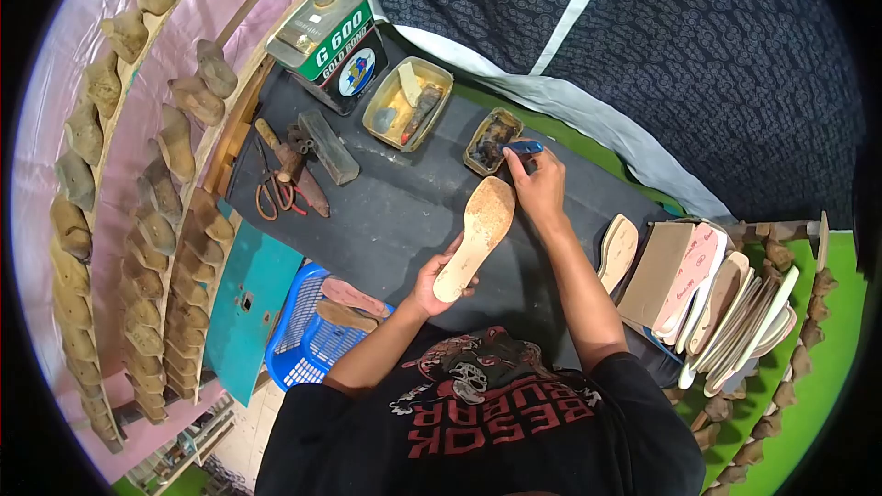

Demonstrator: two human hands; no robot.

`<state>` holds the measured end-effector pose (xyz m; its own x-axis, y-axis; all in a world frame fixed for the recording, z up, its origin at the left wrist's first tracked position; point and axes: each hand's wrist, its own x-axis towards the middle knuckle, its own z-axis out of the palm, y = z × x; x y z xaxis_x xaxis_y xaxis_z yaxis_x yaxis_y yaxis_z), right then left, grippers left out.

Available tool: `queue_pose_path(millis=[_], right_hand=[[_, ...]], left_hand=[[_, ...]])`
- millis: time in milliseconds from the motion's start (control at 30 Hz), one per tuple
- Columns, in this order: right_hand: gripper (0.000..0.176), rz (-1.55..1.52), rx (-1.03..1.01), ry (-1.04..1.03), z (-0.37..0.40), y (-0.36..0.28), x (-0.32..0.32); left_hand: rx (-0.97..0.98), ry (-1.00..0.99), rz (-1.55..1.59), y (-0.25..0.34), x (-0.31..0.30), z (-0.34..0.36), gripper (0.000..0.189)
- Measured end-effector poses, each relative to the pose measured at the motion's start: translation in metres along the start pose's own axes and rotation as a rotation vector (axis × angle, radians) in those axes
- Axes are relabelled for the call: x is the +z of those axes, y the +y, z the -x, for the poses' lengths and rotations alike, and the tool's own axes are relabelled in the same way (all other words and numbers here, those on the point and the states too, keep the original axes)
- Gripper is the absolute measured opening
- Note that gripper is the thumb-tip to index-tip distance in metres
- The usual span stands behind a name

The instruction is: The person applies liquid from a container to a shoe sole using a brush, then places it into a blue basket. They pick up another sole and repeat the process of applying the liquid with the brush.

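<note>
My left hand [430,286] is closed round the narrow end of a tan shoe insole [476,237]. Its wide end points away from me and has a rougher, darker brown surface. My right hand [540,186] pinches a small blue-handled tool [525,147] over a small tub [477,158] with dark, crusted contents. The tool's tip is at or in the tub, and I cannot make out its kind. The insole's wide end lies just below the tub, beside my right wrist.
A glue can [328,48] and a yellowish tray [439,73] stand at the table's back. Scissors [267,186], a hammer [279,149] and a grey block [328,148] lie left. Stacked insoles [735,312] are at right, a blue basket [299,331] below left, shoe lasts [175,142] on racks.
</note>
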<state>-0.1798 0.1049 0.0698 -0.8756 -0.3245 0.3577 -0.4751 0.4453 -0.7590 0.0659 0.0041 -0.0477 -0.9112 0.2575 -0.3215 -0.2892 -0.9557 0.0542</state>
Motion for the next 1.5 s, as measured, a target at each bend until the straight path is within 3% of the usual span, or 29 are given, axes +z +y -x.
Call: queue_pose_path(millis=[400, 533, 767, 867, 1133, 1500], right_hand=[[0.016, -0.198, 0.092, 0.001, 0.034, -0.031, -0.051], [0.015, -0.182, -0.026, -0.232, 0.058, -0.059, -0.082], [0.015, -0.153, -0.025, -0.117, 0.069, -0.062, -0.093], [0.013, -0.145, -0.25, -0.143, 0.078, -0.071, -0.093], [0.013, -0.058, -0.298, -0.1, 0.07, -0.072, -0.099], [0.019, -0.18, -0.348, -0.344, 0.104, -0.1, -0.114]], left_hand=[[0.042, -0.056, -0.093, -0.003, 0.033, -0.004, 0.075], [0.067, -0.055, -0.181, -0.006, 0.049, -0.006, 0.075], [0.029, -0.131, -0.21, -0.02, 0.067, -0.004, 0.076], [0.055, -0.127, -0.218, -0.023, 0.068, -0.003, 0.075], [0.076, -0.168, -0.258, -0.022, 0.079, 0.003, 0.073], [0.239, -0.134, -0.328, -0.013, 0.084, 0.001, 0.075]])
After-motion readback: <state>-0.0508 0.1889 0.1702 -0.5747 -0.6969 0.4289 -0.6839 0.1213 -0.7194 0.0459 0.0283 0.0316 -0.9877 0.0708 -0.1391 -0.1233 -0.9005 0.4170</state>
